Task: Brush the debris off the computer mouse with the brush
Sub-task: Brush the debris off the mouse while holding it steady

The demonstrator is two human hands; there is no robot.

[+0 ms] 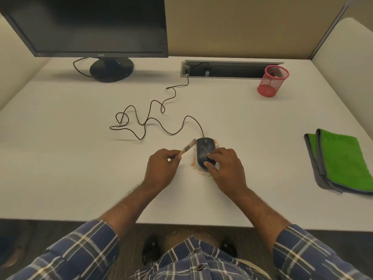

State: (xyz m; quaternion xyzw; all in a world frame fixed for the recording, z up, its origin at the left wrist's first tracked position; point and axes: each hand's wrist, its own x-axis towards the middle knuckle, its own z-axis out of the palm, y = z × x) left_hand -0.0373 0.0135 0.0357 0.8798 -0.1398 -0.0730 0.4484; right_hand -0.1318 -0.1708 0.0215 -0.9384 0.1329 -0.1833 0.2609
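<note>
A dark wired computer mouse (203, 148) lies on the white desk (80, 158), a little right of centre. Orange-brown debris (195, 166) is scattered on the desk around its left side and near end, with some on its far right. My right hand (224, 168) grips the near end of the mouse, thumb on its left side and fingers over the top. My left hand (162, 168) holds a small brush (187, 148) with a pale wooden handle. Its bristles point up and right and meet the mouse's far left edge.
The mouse cable (153, 118) loops across the desk to a cable slot (232, 69) at the back. A black monitor (86, 27) stands back left, a red mesh pen cup (271, 81) back right. A folded green and grey cloth (341, 162) lies at the right.
</note>
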